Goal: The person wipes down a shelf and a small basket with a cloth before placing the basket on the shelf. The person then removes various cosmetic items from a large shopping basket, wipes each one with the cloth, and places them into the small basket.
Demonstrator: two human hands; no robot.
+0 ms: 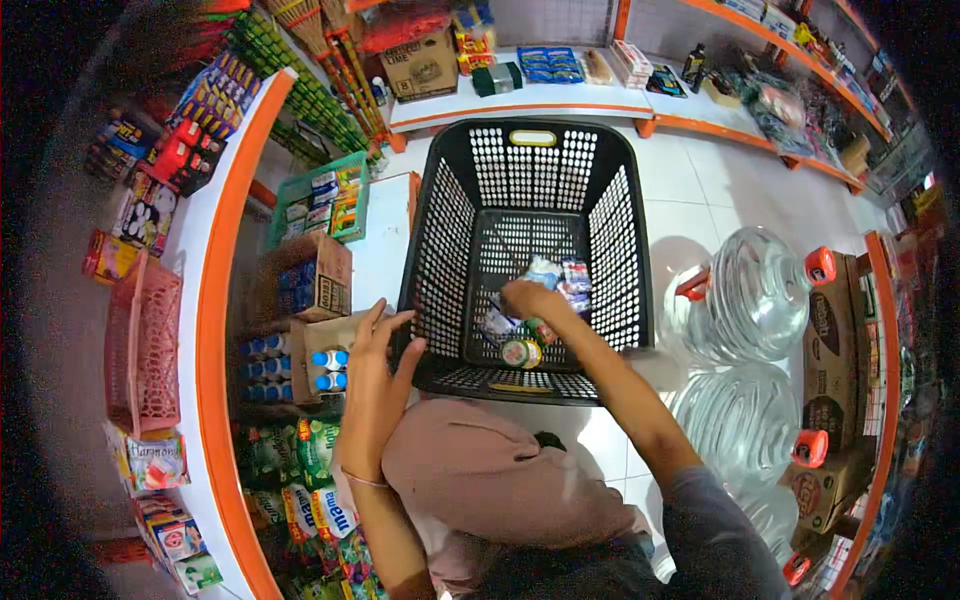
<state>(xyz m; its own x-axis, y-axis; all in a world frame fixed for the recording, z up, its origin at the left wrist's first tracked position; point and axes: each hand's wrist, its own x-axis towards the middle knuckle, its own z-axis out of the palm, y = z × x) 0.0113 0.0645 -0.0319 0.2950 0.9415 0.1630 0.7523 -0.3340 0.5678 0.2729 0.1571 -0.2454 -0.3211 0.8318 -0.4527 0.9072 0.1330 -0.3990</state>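
A black perforated plastic basket [440, 215] stands on the floor in front of my knees. My right hand [530, 300] reaches down inside it, fingers curled among small goods; whatever they grip is hidden. Around that hand lie a white-and-blue packet [543, 272], several small blue-and-white packs [576, 285] and a purple-white packet [499, 321]. A small round tub [521, 353] with a green-and-cream lid rests toward the basket's near side. My left hand [375, 360] is open, fingers spread, beside the basket's left rim and holding nothing.
Large clear water jugs [750, 295] with red caps stand at the right. On the left are a shelf [215, 330] with an orange edge, a green tray [358, 200] and a carton of blue-capped bottles [331, 370]. A low shelf [520, 100] of goods runs behind.
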